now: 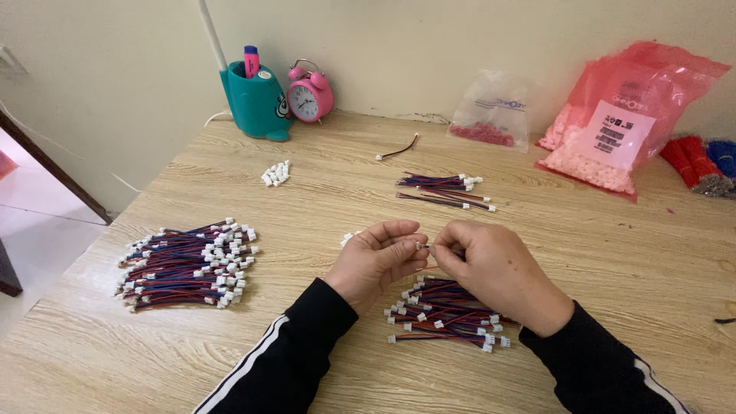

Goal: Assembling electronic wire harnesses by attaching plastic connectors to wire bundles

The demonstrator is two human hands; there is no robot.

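Both hands pinch one small white connector [421, 246]; left hand [376, 261], right hand [494, 272] fingers closed; wire pile [448, 314] beneath.

Two bare hands, left hand [374, 261] and right hand [494, 270], no rings or gloves. Black long sleeves [295, 353] reaching the wrists, each with twin white stripes running lengthwise.

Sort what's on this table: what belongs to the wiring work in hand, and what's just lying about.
In use: left hand and right hand pinching a small connector; wire pile beneath them; large wire pile; loose white connectors.

Lying about: pink alarm clock; teal pen holder.
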